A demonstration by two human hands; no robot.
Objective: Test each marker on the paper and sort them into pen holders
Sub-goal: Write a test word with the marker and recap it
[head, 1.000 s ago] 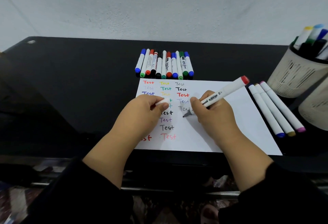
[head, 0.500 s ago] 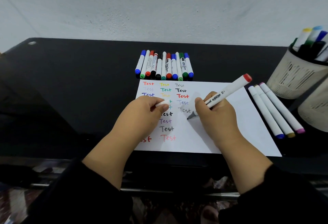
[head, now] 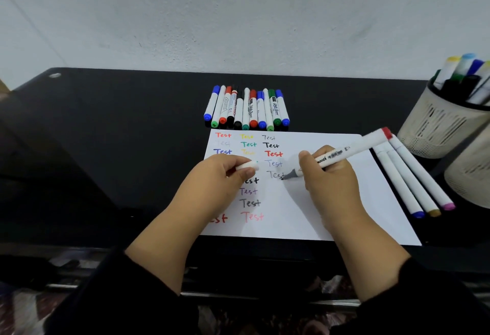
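Markers are partly sorted: a grey-tipped marker [head: 342, 154], clamped in right-hand fingers [head: 305, 158], is pressed to the paper [head: 331, 202], its cap [head: 247, 166] pinched by the left hand [head: 222, 175], while whiteboard markers [head: 246, 107] and three others [head: 413, 178] are left outside the pen holder [head: 434, 125].

"Test" repeats in many colours on the paper [head: 331, 218]; the held marker [head: 352, 150] reads "smooth".
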